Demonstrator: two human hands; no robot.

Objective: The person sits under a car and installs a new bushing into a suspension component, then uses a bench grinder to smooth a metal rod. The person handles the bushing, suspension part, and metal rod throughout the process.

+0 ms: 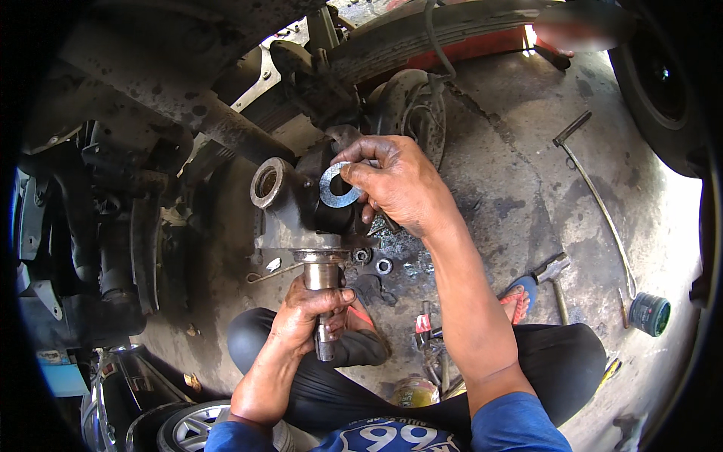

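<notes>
In my right hand (395, 181) a flat silver washer (331, 197) is pinched between thumb and fingers, held up beside the dark metal steering knuckle (290, 218). My left hand (307, 313) is wrapped round the knuckle's shiny stepped spindle (322, 276), which points down toward me. At the upper left of the knuckle, a round bore with a bright rim (267, 183) faces up. The washer overlaps the knuckle's dark body from my viewpoint; whether they touch I cannot tell. My right fingers partly cover the washer's right edge.
Beneath the vehicle, an axle tube (188, 105) and leaf springs (444, 34) hang close above. On the concrete lie nuts (384, 266), a hammer (553, 267), a long bent bar (602, 203) and a green-topped tin (649, 314). A tyre (663, 98) stands at far right.
</notes>
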